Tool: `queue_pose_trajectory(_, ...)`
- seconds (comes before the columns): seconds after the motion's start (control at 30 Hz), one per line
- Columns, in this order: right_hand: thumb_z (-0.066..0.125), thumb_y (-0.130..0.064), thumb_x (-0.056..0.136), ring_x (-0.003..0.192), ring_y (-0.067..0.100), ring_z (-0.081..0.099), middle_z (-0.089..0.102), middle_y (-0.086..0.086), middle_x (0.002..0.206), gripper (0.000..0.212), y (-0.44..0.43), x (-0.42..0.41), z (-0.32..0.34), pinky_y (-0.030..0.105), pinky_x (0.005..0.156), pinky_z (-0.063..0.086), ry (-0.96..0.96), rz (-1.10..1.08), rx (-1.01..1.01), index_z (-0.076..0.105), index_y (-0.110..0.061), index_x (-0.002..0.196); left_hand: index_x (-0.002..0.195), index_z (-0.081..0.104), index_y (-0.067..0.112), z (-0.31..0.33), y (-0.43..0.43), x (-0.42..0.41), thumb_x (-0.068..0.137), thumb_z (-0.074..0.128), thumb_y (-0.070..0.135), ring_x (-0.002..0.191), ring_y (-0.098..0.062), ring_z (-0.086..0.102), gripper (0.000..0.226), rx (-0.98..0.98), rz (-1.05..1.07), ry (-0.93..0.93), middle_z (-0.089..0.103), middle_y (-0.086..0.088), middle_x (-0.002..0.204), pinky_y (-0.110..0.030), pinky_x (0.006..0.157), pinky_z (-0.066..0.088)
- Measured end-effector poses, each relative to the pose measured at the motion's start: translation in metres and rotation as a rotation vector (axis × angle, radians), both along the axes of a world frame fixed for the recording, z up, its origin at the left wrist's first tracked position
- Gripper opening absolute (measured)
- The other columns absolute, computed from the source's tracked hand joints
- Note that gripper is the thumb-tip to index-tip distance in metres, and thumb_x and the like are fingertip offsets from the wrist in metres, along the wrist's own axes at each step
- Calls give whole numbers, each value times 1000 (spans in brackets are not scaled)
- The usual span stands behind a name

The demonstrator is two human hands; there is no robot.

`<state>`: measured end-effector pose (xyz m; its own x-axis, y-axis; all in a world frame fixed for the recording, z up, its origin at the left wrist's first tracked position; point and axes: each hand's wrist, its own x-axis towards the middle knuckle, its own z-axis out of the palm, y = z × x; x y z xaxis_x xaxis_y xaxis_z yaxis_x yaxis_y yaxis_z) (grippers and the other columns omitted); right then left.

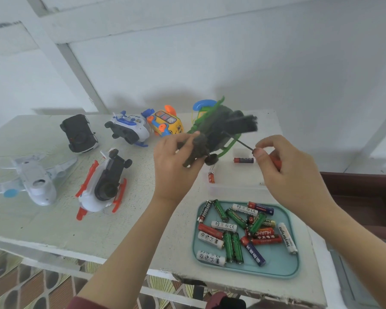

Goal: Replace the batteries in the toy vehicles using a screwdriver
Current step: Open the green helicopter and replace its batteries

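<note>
My left hand (174, 166) grips a dark grey and green toy vehicle (218, 132), held up above the table with its underside turned toward me. My right hand (285, 168) holds a screwdriver (243, 143) by its orange handle, and the thin black shaft points up and left into the toy's underside. Below my right hand, a teal tray (279, 264) holds several loose batteries (234, 230). Two more batteries lie in a clear shallow box (232, 188) beyond the tray.
Other toys lie upside down on the white table (54, 224): a white plane (31, 177), a red and white helicopter (103, 186), a black car (78, 132), a blue and white helicopter (129, 128) and a yellow bus (165, 123). The table's front edge is chipped.
</note>
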<state>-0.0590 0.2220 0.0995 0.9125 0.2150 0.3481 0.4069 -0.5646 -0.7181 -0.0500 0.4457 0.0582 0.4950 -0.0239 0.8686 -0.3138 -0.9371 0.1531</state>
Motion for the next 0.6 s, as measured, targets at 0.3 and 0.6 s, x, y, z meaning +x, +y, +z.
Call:
queue_pose_trajectory(0.3, 61, -25, 87, 71, 1, 60, 67, -15, 73, 8, 24, -8, 2, 13, 66, 45, 69, 323, -162, 66, -30, 90, 87, 71, 30, 0, 33, -53, 68, 80, 35, 94, -31, 56, 21, -718, 158, 68, 56, 25, 90, -51, 71, 54)
queue_pose_trajectory(0.6, 66, -24, 74, 68, 19, 60, 63, -8, 72, 7, 86, -8, -31, 40, 81, 30, -440, 569, -644, 70, -28, 77, 81, 68, 22, -22, 54, -116, 67, 87, 17, 89, -21, 57, 24, -883, 275, 99, 58, -7, 95, -14, 55, 51)
